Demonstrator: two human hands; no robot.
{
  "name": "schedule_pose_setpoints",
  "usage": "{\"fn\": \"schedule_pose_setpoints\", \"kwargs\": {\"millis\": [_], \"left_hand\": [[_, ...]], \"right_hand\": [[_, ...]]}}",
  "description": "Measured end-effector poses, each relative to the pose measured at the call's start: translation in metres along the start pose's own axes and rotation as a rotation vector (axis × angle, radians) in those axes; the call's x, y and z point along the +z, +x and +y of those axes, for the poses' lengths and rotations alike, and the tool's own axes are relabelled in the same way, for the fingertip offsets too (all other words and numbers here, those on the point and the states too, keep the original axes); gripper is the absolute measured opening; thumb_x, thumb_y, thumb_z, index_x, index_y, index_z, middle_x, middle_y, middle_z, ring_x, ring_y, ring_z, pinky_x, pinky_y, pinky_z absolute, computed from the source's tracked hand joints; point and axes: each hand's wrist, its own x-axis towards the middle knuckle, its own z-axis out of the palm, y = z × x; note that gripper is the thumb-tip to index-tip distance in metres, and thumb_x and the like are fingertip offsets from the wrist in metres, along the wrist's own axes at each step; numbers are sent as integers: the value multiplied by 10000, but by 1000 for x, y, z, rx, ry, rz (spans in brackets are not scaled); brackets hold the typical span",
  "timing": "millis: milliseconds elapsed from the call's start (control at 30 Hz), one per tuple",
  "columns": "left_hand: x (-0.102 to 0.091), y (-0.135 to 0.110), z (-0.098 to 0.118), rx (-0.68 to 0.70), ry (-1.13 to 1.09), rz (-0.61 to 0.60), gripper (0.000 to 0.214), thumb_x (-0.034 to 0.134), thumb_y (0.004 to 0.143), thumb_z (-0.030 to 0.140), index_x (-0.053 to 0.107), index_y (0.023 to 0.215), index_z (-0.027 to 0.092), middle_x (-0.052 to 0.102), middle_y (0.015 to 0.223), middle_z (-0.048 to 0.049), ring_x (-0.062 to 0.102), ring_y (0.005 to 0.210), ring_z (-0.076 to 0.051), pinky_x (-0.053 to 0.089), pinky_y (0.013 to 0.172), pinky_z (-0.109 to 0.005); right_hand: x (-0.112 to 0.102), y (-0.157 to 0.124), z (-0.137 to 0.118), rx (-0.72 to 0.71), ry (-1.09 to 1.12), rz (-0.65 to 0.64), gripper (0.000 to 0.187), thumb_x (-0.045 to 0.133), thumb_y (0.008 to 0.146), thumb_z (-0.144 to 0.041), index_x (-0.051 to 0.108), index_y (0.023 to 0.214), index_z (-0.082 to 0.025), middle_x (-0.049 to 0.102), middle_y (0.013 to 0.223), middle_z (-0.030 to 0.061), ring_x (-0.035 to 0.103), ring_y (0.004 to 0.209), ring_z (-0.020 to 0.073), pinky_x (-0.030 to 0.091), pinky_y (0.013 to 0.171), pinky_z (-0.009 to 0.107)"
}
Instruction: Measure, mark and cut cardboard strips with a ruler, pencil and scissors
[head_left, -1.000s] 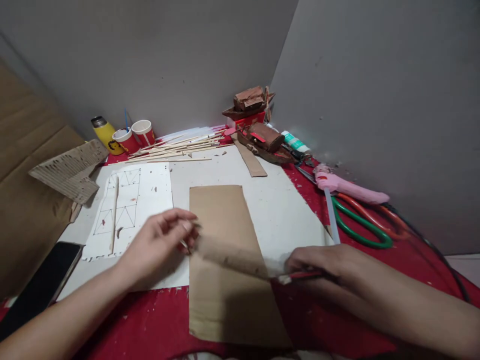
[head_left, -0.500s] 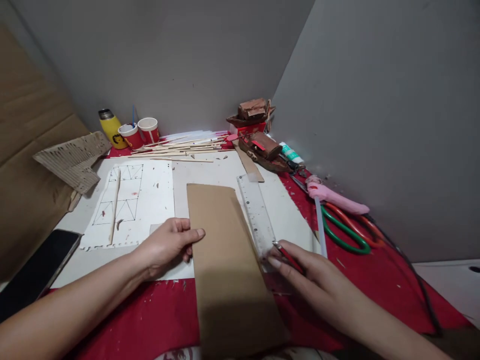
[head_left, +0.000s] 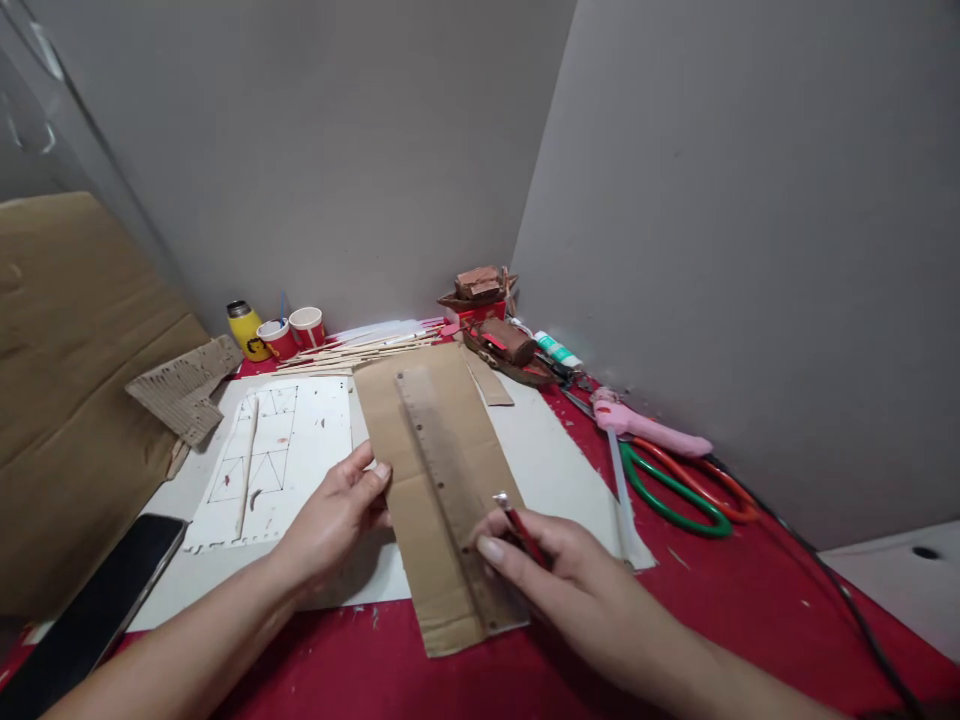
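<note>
Half a second ago the ruler (head_left: 446,460) stood to the right of the cardboard strip (head_left: 418,510), over the white sheet (head_left: 562,450); now it lies over the strip, running lengthwise down it. The strip's top end now reaches close to the thin sticks (head_left: 345,357), and its bottom edge has come into full sight above the red counter (head_left: 360,665).

The left hand (head_left: 337,515) is clamped on the strip's left edge, thumb on top. The right hand (head_left: 562,570) pinches the ruler's lower part and also grips a red tool (head_left: 525,535) with a silvery tip.

The strip is at the centre of the frame, slanting toward the lower right. It is plain brown, long and rectangular, with faint creases across it. The ruler is see-through, with dark dots along its left side.
</note>
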Motion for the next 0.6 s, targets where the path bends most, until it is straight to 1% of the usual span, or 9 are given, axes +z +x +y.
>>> {"fn": "schedule_pose_setpoints", "kwargs": {"millis": [67, 133, 200, 267, 333, 433, 500, 600], "left_hand": [[1, -1, -5, 4, -25, -29, 508, 659, 917, 389, 508, 1391, 284, 719, 1089, -59, 684, 858, -163, 507, 696, -243], [0, -2, -7, -6, -54, -38, 607, 676, 907, 386, 428, 1453, 297, 716, 1080, -57, 677, 845, -163, 496, 681, -244], [-1, -2, -9, -19, -78, -41, 683, 713, 877, 383, 399, 1474, 278, 720, 1006, -47, 668, 807, -164, 493, 683, -255], [-2, -2, -7, -23, -99, -40, 721, 753, 840, 369, 415, 1467, 258, 721, 943, -39, 670, 808, -174, 496, 709, -270], [-4, -2, -3, -15, -108, -51, 714, 769, 822, 336, 442, 1452, 253, 731, 968, -57, 685, 881, -205, 508, 768, -298], [-10, 0, 8, 51, -101, -82, 678, 764, 822, 276, 466, 1431, 257, 739, 1067, -93, 698, 977, -241, 520, 820, -325], [-17, 1, 18, 107, -80, -70, 672, 766, 819, 251, 467, 1421, 258, 746, 1074, -94, 711, 964, -246, 533, 823, -336], [-29, 1, 33, 151, -36, -9, 685, 784, 803, 250, 459, 1407, 270, 758, 1044, -80, 733, 893, -247, 559, 811, -371]], "right_hand": [[6, 7, 0, -16, 6, -44, 299, 502, 973, -455, 607, 876, -192, 540, 776, -11, 486, 743, 151, 415, 688, 246], [9, 12, 0, -23, 26, -66, 277, 510, 976, -441, 611, 905, -193, 552, 793, -13, 483, 744, 143, 411, 689, 241], [10, 15, 2, -19, 51, -58, 267, 531, 967, -437, 612, 903, -190, 550, 782, -15, 480, 729, 136, 409, 677, 237], [10, 14, 5, -11, 72, -17, 284, 559, 948, -453, 617, 883, -183, 542, 756, -13, 483, 711, 135, 413, 661, 236], [8, 10, 8, -4, 100, 61, 321, 596, 917, -494, 628, 880, -177, 540, 733, -9, 474, 664, 128, 403, 603, 229], [2, 2, 9, 12, 198, 231, 356, 652, 868, -541, 632, 906, -188, 544, 696, -12, 411, 547, 101, 330, 481, 210], [-4, -2, 8, -12, 255, 352, 339, 667, 859, -537, 619, 873, -202, 562, 685, -6, 381, 497, 89, 296, 439, 204], [-16, -5, 4, -95, 259, 544, 328, 683, 847, -520, 586, 779, -214, 591, 681, 9, 387, 472, 91, 302, 404, 198]]}}
